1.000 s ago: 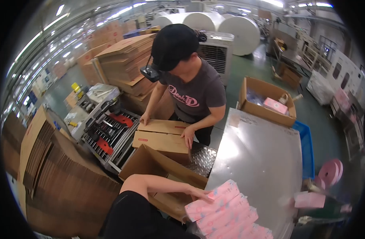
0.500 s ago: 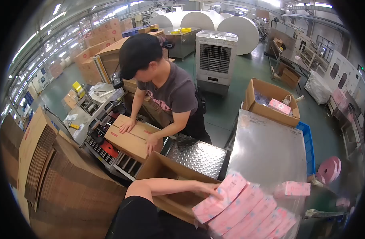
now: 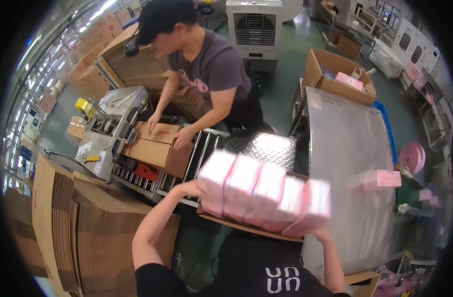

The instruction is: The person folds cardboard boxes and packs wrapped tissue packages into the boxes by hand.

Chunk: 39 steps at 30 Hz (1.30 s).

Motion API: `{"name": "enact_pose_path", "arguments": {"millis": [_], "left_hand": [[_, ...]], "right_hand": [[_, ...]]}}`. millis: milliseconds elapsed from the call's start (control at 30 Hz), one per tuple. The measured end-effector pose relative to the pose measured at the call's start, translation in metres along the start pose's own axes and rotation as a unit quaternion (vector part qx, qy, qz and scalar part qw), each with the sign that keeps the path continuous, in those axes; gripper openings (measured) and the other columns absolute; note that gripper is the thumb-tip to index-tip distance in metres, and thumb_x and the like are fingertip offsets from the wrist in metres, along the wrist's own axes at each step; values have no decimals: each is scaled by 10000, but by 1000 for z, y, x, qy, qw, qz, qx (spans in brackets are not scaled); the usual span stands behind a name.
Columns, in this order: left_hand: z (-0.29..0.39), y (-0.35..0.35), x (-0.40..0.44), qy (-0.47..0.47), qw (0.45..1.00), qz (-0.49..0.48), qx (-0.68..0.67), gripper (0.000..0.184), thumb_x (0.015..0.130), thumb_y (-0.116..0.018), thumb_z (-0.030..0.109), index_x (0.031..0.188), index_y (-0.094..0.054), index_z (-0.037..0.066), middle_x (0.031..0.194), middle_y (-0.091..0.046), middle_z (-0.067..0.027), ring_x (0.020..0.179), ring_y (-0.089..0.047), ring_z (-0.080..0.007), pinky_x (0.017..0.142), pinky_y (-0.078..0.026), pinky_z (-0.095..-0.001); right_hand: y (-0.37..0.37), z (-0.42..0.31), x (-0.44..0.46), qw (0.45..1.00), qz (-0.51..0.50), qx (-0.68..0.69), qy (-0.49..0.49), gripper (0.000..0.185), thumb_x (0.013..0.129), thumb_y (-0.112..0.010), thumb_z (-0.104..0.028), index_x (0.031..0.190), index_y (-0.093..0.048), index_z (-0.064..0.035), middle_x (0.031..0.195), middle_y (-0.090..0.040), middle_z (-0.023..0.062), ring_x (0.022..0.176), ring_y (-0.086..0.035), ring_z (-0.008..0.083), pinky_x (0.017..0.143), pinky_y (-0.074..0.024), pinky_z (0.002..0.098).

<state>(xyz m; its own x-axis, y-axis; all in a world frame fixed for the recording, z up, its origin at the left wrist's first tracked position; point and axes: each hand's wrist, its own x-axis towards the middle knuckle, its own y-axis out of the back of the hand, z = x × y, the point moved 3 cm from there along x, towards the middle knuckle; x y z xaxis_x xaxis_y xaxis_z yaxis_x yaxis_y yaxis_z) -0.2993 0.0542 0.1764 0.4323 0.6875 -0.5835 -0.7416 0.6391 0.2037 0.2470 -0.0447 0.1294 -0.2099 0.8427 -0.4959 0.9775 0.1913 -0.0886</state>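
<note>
At the carton (image 3: 250, 228), pink packs (image 3: 253, 193) line up crosswise (slightly slanted).

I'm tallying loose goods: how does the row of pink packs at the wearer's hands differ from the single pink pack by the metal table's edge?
The row of pink packs has about five side by side; the single pink pack stands apart. The row is between the left hand and right hand; the single pack is by the metal table's edge, untouched. Both show pink wrapping.

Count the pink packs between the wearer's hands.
5 packs, in one row: one by the left hand, three between, one by the right hand. More may be hidden beneath.
</note>
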Motion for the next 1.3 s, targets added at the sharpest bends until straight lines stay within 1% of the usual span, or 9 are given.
{"name": "enact_pose_path", "arguments": {"millis": [133,233,333,467,633,767,1000,1200,1300], "left_hand": [[-35,-25,-20,79,920,22,384,407,729,-699,200,1133,-699,143,989,-699,-185,943,-678,-317,835,-546,-403],[-37,-73,-3,-4,977,103,186,509,801,-692,406,1176,-667,62,1007,-716,-161,932,-694,-304,841,-546,-383],[-110,-133,53,-9,950,-108,292,1104,712,-670,728,1535,-257,118,1546,-218,-299,1408,-287,-442,1166,-271,-421],[-104,-169,67,147,915,-87,366,1249,592,-691,810,1566,-128,268,1597,104,-242,1446,17,-518,1050,-82,-785],[-72,-134,138,42,899,155,408,1123,601,-650,819,1517,-294,277,1619,-39,-159,1469,-83,-433,957,-104,-862],[-75,-95,216,90,937,80,328,1036,679,-543,852,1499,-354,248,1598,-207,-130,1475,-150,-366,1171,-224,-559],[-133,-72,300,131,930,-38,341,862,732,-463,842,1381,-538,280,1509,-411,-104,1401,-344,-346,1136,-293,-498],[-141,-90,291,58,969,26,240,783,749,-637,703,1307,-585,156,1375,-546,-112,1292,-490,-290,1076,-373,-466],[-134,-105,278,20,919,116,376,573,779,-700,506,1183,-637,104,1156,-653,-156,1116,-600,-334,951,-460,-461]], "right_hand": [[-38,29,-7,943,57,-309,113,1035,651,-861,-174,1484,-271,-9,1482,-371,195,1392,-337,335,1164,-272,409],[-66,53,21,895,-138,-413,101,1041,700,-818,-266,1519,-217,-45,1567,-189,233,1451,-199,397,1188,-205,443],[-99,74,52,748,-224,-625,6,1075,627,-801,-353,1539,-236,-301,1616,-5,205,1441,-29,533,1114,-176,688],[-102,91,103,708,-121,-695,43,1139,589,-813,-281,1544,-194,-314,1569,-232,168,1445,-167,455,1133,-133,678],[-83,80,181,761,-22,-646,54,1009,615,-783,-207,1494,-291,-248,1456,-425,144,1349,-370,389,1086,-269,615],[-74,86,250,771,-68,-629,-81,884,704,-677,-142,1494,-295,-249,1423,-482,166,1315,-464,370,1044,-371,626],[-99,43,297,746,-42,-643,-171,300,836,-564,-214,1060,-723,-95,1147,-672,173,1086,-635,351,924,-518,432],[-75,157,223,731,184,-609,247,278,860,-575,-207,1002,-689,3,1092,-681,173,971,-652,362,851,-531,457],[-54,69,150,852,-33,-517,-70,282,839,-614,-173,1059,-676,-8,1091,-680,172,989,-651,351,898,-516,434]]}}
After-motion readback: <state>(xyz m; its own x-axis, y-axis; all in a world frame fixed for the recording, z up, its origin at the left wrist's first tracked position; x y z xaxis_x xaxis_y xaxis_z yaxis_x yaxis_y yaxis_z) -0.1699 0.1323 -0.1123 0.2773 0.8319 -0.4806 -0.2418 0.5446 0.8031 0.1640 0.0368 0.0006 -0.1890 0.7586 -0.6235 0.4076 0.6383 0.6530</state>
